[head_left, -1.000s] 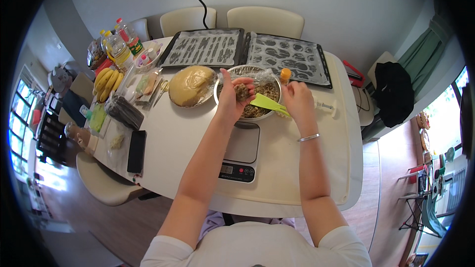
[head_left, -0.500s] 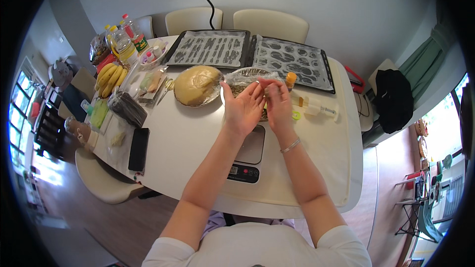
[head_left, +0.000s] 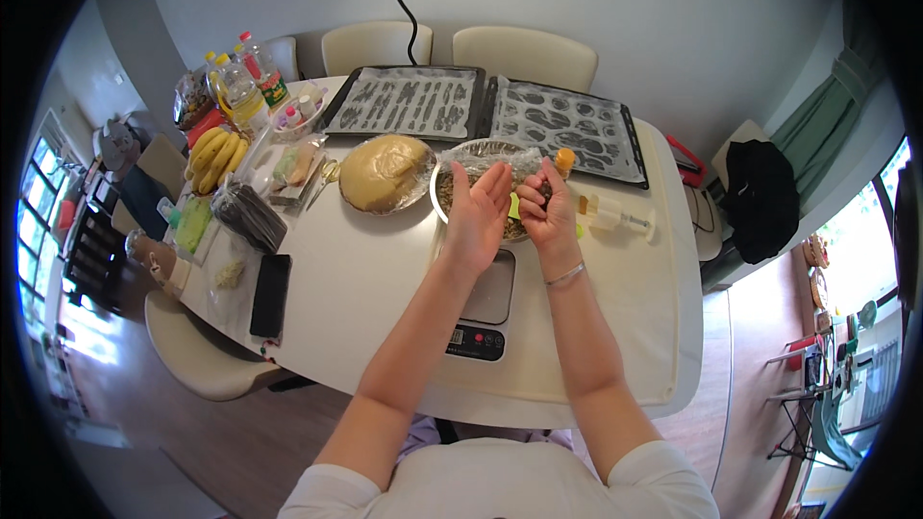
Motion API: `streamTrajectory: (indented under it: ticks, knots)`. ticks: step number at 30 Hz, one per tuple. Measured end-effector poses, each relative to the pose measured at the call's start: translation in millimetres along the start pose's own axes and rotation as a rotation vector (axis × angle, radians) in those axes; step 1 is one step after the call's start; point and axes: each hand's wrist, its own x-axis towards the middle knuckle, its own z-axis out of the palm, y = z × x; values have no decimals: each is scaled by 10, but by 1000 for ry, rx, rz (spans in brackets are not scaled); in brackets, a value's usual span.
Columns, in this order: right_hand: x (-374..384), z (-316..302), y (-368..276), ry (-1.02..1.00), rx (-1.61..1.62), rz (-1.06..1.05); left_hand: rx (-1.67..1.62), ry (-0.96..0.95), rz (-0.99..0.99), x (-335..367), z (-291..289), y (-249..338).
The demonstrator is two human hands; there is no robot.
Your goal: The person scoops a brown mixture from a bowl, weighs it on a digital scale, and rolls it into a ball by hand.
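My left hand (head_left: 478,216) is open, palm up and fingers stretched, above the near side of a metal bowl (head_left: 439,205). Next to it my right hand (head_left: 548,211) is closed, its fingers curled in; something small and dark shows between them, too hidden to name. The bowl holds a brown crumbly filling, with crumpled plastic wrap (head_left: 490,160) over its far part. Left of the bowl sits a large round of yellowish dough (head_left: 386,173) under plastic wrap. Below my hands stands a kitchen scale (head_left: 488,293), partly covered by my left forearm.
Two black baking trays (head_left: 409,101) (head_left: 567,125) with patterned liners lie at the back. Bananas (head_left: 213,159), oil bottles (head_left: 240,91), a bundle of dark bags (head_left: 248,218) and a black phone (head_left: 270,295) are on the left. An orange-capped bottle (head_left: 564,160) and clear plunger tool (head_left: 617,218) are right.
My right hand has drawn slightly apart from my left palm, and its fingers have curled in. My left hand stays open, nearly in place.
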Motion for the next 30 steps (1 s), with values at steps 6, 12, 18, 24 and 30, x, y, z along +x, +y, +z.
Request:
streamTrajectory:
  ticks: [6, 12, 18, 24, 30]
  knots:
    - [-84, 56, 221, -102, -1205, -689, -333, 231, -137, 58, 34, -96]
    - [-282, 280, 162, -310, -1363, -769, -479, 294, -161, 187, 35, -39]
    - [-376, 370, -128, -164, -1220, -817, -358, 433, -173, 278, -131, -30]
    - [-349, 319, -74, -123, -1145, -793, -237, 245, -55, 242, -44, -67]
    - [-259, 304, 132, -70, -1212, -786, -155, 170, 120, 218, 117, -88]
